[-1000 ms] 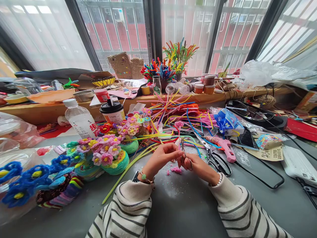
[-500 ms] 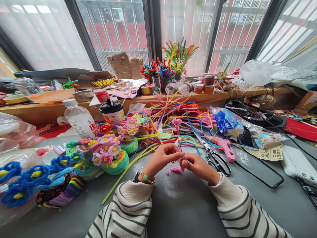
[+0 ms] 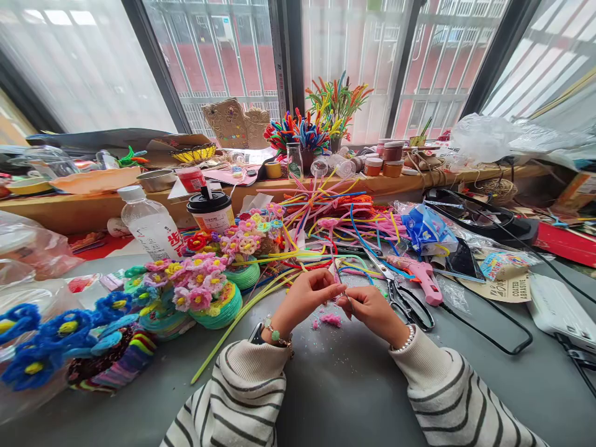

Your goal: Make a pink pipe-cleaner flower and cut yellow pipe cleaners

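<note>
Fingers (image 3: 361, 296) of the right hand (image 3: 374, 308) grip small scissors (image 3: 352, 304) beside the left hand (image 3: 307, 300).

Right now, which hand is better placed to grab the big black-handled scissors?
Probably your right hand: the black-handled scissors lie beside it, while your left hand is farther away. The right fingers look occupied, though.

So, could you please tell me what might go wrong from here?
The thin metal tool, mostly hidden in the right hand, could slip and nick the left hand close beside it. The right hand might also knock the large metal scissors with black handles lying nearby. Fluffy pink scraps lying between the two forearms might cling to the ribbed cream cuffs.
</note>
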`<act>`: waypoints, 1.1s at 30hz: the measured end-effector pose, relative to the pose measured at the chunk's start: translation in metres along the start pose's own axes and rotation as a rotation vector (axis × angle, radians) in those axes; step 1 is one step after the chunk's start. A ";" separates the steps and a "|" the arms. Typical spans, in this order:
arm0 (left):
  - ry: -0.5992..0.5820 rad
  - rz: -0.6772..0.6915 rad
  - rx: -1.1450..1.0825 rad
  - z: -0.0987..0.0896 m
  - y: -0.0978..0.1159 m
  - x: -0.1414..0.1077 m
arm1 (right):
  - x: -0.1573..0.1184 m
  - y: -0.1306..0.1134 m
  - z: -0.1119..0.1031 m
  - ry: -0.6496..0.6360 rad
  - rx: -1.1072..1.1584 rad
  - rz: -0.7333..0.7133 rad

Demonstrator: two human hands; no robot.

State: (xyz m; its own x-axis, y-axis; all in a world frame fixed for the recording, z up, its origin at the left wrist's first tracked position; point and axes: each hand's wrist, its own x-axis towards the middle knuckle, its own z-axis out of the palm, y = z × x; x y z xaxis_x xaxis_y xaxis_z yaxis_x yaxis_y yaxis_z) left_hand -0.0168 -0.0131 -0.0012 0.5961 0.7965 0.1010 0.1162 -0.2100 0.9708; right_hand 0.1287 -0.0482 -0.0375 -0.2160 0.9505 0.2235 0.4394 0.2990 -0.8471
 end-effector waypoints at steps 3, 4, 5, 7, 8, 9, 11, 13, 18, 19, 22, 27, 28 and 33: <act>0.097 -0.013 -0.054 -0.001 -0.001 0.001 | 0.000 0.002 -0.003 0.078 0.043 0.030; 0.146 -0.019 -0.079 -0.001 0.000 0.001 | 0.001 0.003 -0.004 0.114 0.056 0.048; 0.203 -0.021 -0.104 -0.002 0.000 0.001 | 0.001 0.003 -0.005 0.149 0.069 0.070; 0.336 -0.009 -0.159 -0.005 0.001 0.001 | 0.001 0.005 -0.007 0.219 0.094 0.110; 0.407 0.001 -0.192 -0.006 0.002 0.002 | 0.001 0.005 -0.007 0.246 0.106 0.122; 0.474 0.010 -0.230 -0.006 0.003 0.002 | 0.001 0.006 -0.008 0.265 0.115 0.127; 0.564 0.018 -0.301 -0.008 0.004 0.002 | 0.001 0.006 -0.008 0.290 0.124 0.128; 0.607 0.033 -0.335 -0.008 0.004 0.002 | 0.001 0.006 -0.009 0.300 0.124 0.136; 0.756 0.134 -0.295 -0.012 0.000 0.002 | 0.000 0.007 -0.011 0.353 0.126 0.174; 0.764 0.140 -0.288 -0.013 -0.001 0.002 | 0.000 0.008 -0.011 0.371 0.119 0.177; 0.748 0.129 -0.262 -0.017 -0.004 0.002 | 0.000 0.010 -0.013 0.400 0.093 0.180; 0.716 0.090 -0.186 -0.019 -0.006 0.002 | 0.000 0.009 -0.012 0.404 0.076 0.190; 0.694 0.086 -0.187 -0.020 -0.006 0.002 | 0.000 0.009 -0.012 0.406 0.080 0.194; 0.676 0.144 -0.187 -0.032 -0.004 0.002 | 0.000 0.010 -0.016 0.427 0.109 0.181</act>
State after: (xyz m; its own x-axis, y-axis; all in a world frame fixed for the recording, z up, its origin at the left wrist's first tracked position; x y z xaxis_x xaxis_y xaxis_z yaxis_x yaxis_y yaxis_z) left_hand -0.0417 0.0072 0.0025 -0.0351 0.9579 0.2849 -0.1011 -0.2870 0.9526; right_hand 0.1466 -0.0442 -0.0384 0.2437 0.9430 0.2267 0.3382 0.1364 -0.9311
